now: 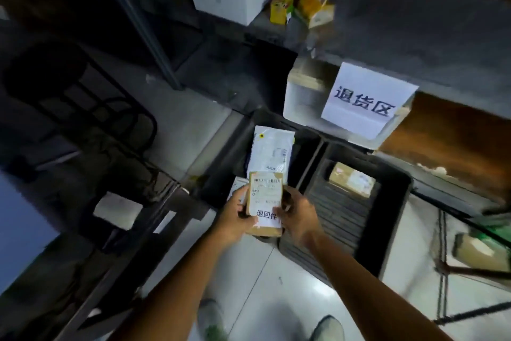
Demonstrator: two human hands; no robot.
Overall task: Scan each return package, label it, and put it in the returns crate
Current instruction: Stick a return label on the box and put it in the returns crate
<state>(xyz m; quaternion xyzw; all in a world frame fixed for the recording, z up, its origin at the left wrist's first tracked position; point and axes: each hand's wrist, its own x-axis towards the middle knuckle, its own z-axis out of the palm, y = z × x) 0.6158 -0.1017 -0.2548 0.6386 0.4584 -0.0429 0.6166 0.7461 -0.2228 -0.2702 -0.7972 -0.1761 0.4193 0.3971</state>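
Holding a small brown cardboard box in the lower middle of the frame, both hands meet just above two grey shoes. The left hand wraps its fingers round the box's left edge. The right hand holds the right edge, and its thumb seems to press on a white paper sticker with black letters stuck low on the box top. A barcode label sits above that sticker.

The box looks light and stiff, with hard corners, so holding it by its two long edges should be safe. The sticker might peel if a corner gets rubbed.

Just behind the box, in the middle of the frame, a white plastic mail bag leans in a black plastic crate. The bag looks soft and slippery. To the right, a second black plastic crate with a ribbed floor holds one tan cardboard parcel at its far end. Farther up and right, a white paper sign with big black letters hangs on a white foam box.
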